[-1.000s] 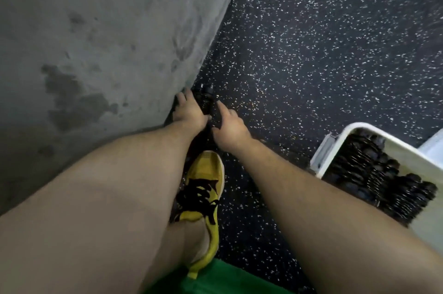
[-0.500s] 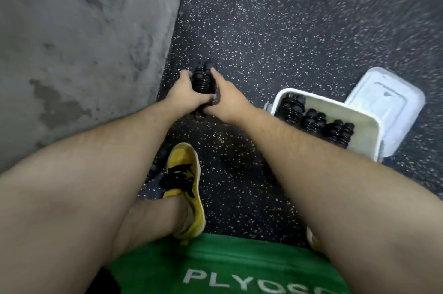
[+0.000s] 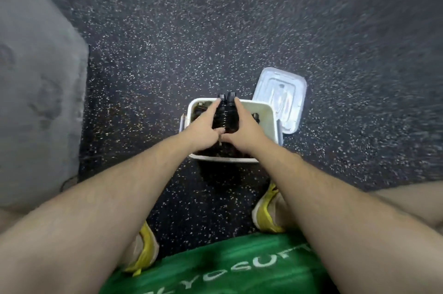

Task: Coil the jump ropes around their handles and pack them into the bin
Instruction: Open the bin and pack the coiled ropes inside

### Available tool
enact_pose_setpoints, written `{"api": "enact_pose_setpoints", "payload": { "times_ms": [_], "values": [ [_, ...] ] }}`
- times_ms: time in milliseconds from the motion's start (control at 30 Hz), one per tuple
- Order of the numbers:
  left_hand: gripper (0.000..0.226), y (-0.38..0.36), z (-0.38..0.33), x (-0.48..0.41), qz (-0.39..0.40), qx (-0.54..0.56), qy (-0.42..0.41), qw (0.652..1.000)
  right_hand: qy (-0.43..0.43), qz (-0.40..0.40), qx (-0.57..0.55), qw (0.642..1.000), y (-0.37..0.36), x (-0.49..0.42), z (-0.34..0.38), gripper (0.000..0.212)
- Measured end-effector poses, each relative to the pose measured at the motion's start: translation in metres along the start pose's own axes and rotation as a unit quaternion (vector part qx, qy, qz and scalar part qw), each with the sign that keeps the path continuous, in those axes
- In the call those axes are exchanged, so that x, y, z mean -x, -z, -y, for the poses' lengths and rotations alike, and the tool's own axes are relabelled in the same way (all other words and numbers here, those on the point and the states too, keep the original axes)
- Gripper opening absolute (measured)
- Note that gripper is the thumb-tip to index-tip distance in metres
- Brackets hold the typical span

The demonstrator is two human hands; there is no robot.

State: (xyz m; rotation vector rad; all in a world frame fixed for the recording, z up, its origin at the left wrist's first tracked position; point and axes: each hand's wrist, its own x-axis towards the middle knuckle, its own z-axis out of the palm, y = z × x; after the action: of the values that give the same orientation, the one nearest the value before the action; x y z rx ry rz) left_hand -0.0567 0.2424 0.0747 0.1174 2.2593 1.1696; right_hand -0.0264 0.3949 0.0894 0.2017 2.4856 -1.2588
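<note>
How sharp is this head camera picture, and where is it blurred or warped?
Head view: motion blur streaks the floor toward the edges; left hand, right hand and coiled jump rope over the bin look soft; the wide lens stretches forearms.

Bin (image 3: 269,111) far-rt corner bare; packed ropes (image 3: 200,108) elsewhere; lid (image 3: 280,98) just rt; wall (image 3: 36,102) well left.

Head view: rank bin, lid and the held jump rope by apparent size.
1. white bin, largest.
2. lid, clearly smaller in frame.
3. coiled jump rope, smallest, though held above the bin, nearer the camera, by left hand and right hand.
</note>
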Motion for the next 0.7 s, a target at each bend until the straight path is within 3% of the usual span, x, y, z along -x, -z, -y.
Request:
{"api": "enact_pose_setpoints", "payload": {
  "times_ms": [133,300,433,567,700],
  "values": [
    [0.088,-0.025,-0.010,-0.025,0.023,-0.122,0.013,0.992,-0.058,0.014,-0.025,0.998,0.006,-0.012,-0.034,0.122],
    [0.069,-0.029,-0.008,-0.039,-0.012,-0.346,0.014,0.938,-0.110,0.064,-0.017,0.992,-0.011,-0.030,-0.044,0.116],
    [0.064,-0.021,-0.003,-0.043,-0.005,-0.377,0.016,0.926,-0.136,0.070,0.083,0.985,-0.008,-0.037,-0.031,0.098],
    [0.067,-0.002,-0.002,-0.031,-0.063,-0.308,-0.046,0.948,-0.024,-0.062,0.162,0.985,0.000,-0.031,-0.006,0.074],
    [0.064,0.032,0.013,-0.005,-0.144,-0.291,-0.037,0.945,0.074,-0.059,0.167,0.981,-0.036,-0.033,0.027,0.063]
  ]
}}
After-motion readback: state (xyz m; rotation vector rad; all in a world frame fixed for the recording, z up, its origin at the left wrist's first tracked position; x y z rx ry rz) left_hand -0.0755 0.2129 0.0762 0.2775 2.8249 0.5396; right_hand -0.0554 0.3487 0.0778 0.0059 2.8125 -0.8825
